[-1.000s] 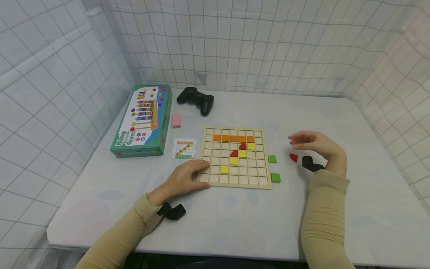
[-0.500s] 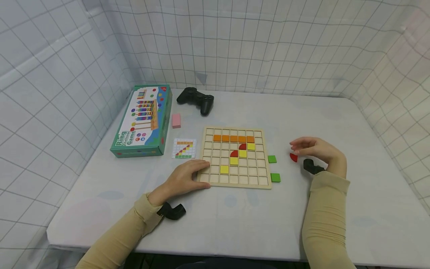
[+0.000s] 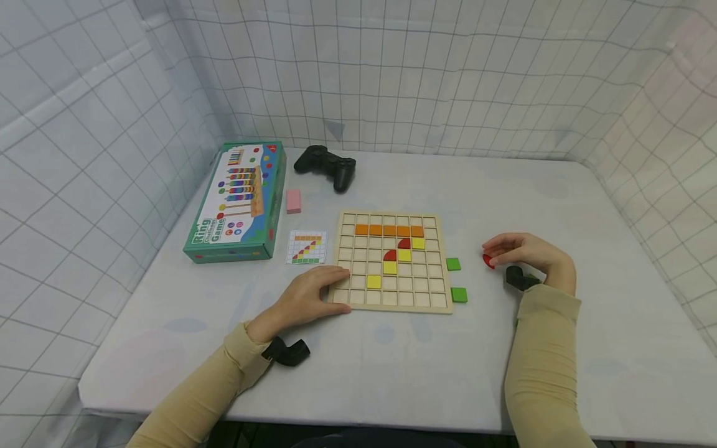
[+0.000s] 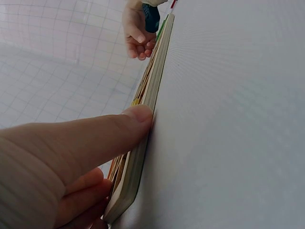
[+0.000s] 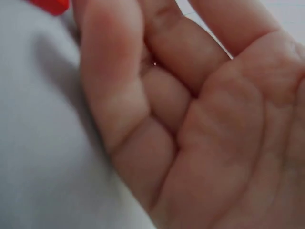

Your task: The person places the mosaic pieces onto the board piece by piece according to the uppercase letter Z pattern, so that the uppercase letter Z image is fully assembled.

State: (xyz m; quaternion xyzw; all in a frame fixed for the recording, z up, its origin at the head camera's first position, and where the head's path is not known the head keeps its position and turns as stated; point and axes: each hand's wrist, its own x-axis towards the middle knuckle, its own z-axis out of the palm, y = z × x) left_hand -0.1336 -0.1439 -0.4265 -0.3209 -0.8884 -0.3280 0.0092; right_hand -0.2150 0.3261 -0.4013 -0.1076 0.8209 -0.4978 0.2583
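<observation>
My left hand (image 3: 307,297) grips the near-left corner of a wooden grid board (image 3: 398,300). In the left wrist view its thumb presses on the board's front edge while the fingers lie along the side. To the board's right, my right hand (image 3: 526,250) pinches a red quarter-round tile (image 3: 488,261) just at the tabletop. Only a corner of that tile (image 5: 51,5) shows in the right wrist view. The board bears a row of orange tiles (image 3: 389,231), several yellow tiles (image 3: 389,267) on a diagonal, and two red quarter-rounds (image 3: 390,255).
Two green tiles (image 3: 459,295) lie along the board's right edge. A pattern card (image 3: 307,247) and a pink block (image 3: 294,201) are on its left. Further back are a green game box (image 3: 238,199) and a black game controller (image 3: 325,166). Green bits peep out behind the right wrist.
My right hand has lowered onto the red quarter-round tile and taken it between thumb and fingers, tilting it. My left hand and the board stay in place.
</observation>
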